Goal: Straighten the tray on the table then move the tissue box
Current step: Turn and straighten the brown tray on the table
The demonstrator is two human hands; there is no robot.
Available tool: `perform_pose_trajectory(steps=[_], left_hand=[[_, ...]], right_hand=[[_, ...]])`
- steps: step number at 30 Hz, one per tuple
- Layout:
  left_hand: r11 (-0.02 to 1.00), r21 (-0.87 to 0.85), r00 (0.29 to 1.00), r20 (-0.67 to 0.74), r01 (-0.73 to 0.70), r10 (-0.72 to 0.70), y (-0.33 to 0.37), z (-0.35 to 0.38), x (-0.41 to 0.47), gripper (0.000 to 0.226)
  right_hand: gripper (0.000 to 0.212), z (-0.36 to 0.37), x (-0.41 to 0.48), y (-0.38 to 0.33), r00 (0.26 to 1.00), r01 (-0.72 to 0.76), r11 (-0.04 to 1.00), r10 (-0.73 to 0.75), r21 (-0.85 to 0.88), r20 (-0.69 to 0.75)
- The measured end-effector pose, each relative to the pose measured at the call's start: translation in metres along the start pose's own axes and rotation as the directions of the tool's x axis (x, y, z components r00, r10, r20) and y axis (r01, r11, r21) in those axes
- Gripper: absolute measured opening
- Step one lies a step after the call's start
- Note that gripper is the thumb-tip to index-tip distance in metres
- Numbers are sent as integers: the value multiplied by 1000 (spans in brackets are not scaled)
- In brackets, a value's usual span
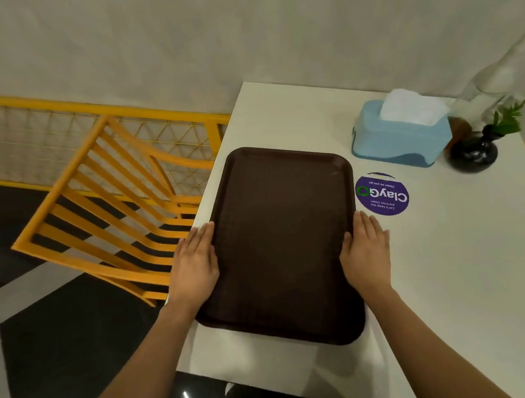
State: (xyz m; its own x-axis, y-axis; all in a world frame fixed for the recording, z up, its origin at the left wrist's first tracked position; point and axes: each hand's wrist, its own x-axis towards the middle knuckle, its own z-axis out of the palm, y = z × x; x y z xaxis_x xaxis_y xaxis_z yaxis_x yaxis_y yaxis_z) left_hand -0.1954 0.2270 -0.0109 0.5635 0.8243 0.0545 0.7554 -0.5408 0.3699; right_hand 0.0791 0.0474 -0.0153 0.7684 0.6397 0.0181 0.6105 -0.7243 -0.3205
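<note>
A dark brown rectangular tray (284, 242) lies flat on the white table (457, 258), its long side running away from me and its left rim near the table's left edge. My left hand (196, 265) presses flat against the tray's left rim, fingers together and extended. My right hand (364, 252) lies flat against the right rim in the same way. Neither hand wraps around the tray. A light blue tissue box (401, 137) with white tissue sticking out stands at the back right of the table, apart from both hands.
A round purple sticker (381, 195) is on the table between tray and tissue box. A small black vase with a green sprig (473, 152) and a clear glass bottle (490, 84) stand right of the box. A yellow chair (108, 203) and yellow railing are left of the table.
</note>
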Motion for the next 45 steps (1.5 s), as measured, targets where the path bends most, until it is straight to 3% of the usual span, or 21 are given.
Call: perform_pose_trajectory(steps=[9, 15, 20, 24, 45], left_hand=[[999, -24, 1000, 8, 28, -27, -7, -5, 30, 54], [1000, -12, 999, 33, -8, 8, -22, -10, 46, 53], [986, -160, 999, 34, -34, 40, -37, -14, 48, 54], [972, -229, 997, 41, -57, 68, -43, -16, 39, 57], [988, -126, 993, 65, -89, 97, -15, -5, 5, 58]], right_hand=[[53, -2, 25, -19, 1000, 9, 1000, -9, -25, 6], [60, -9, 14, -29, 998, 3, 996, 2, 86, -57], [64, 3, -20, -33, 999, 11, 1000, -12, 21, 47], [60, 9, -38, -34, 999, -26, 999, 25, 18, 47], [60, -8, -72, -2, 997, -33, 998, 29, 60, 72]])
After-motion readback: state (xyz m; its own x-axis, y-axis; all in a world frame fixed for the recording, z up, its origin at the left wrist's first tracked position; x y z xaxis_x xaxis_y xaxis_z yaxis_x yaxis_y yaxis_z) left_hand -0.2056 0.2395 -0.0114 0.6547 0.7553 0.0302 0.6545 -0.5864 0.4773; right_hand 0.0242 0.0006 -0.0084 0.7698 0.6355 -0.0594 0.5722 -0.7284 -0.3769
